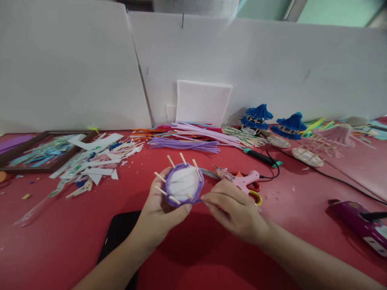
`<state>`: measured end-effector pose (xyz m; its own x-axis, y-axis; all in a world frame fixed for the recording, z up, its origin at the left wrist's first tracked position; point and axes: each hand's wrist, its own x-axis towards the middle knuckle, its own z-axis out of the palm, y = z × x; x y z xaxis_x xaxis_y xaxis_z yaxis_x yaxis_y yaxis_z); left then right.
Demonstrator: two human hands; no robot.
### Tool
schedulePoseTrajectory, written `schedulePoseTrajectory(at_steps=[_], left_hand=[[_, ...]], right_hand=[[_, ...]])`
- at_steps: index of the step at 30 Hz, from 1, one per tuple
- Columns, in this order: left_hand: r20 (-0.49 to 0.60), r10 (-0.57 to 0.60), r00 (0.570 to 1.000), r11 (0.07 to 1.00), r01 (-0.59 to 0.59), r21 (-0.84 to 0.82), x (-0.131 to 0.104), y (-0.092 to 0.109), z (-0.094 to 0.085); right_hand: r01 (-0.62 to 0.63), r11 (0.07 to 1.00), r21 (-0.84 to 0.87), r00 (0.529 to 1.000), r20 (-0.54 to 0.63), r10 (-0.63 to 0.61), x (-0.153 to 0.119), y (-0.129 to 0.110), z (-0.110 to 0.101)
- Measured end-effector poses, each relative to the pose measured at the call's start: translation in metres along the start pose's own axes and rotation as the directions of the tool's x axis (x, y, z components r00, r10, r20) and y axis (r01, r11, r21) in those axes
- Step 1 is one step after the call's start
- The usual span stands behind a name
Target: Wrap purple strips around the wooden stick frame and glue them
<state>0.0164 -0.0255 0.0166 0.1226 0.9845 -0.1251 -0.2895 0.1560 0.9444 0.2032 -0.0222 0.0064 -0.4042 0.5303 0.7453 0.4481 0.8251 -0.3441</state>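
Note:
A round white disc with a purple fuzzy rim and several short wooden sticks standing up around its edge is held above the red table. My left hand grips it from the left and below, thumb along the near rim. At the disc's lower right, my right hand pinches the end of a purple pipe cleaner that runs from the rim. Just beyond my right hand lies a pink glue gun, with scissors partly hidden under it.
Pipe cleaners lie along the white wall. Paper scraps and a brown frame are at left, a black phone near my left forearm. Blue-roofed models, a green-black tool, a cable and a magenta device are at right.

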Motion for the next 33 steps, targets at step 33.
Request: schedulePoseTrajectory(at_steps=[33], left_hand=[[0.052, 0.06, 0.997, 0.998, -0.06, 0.001, 0.008, -0.007, -0.008]], right_hand=[[-0.64, 0.517, 0.569, 0.687, 0.12, 0.717, 0.005, 0.015, 0.01]])
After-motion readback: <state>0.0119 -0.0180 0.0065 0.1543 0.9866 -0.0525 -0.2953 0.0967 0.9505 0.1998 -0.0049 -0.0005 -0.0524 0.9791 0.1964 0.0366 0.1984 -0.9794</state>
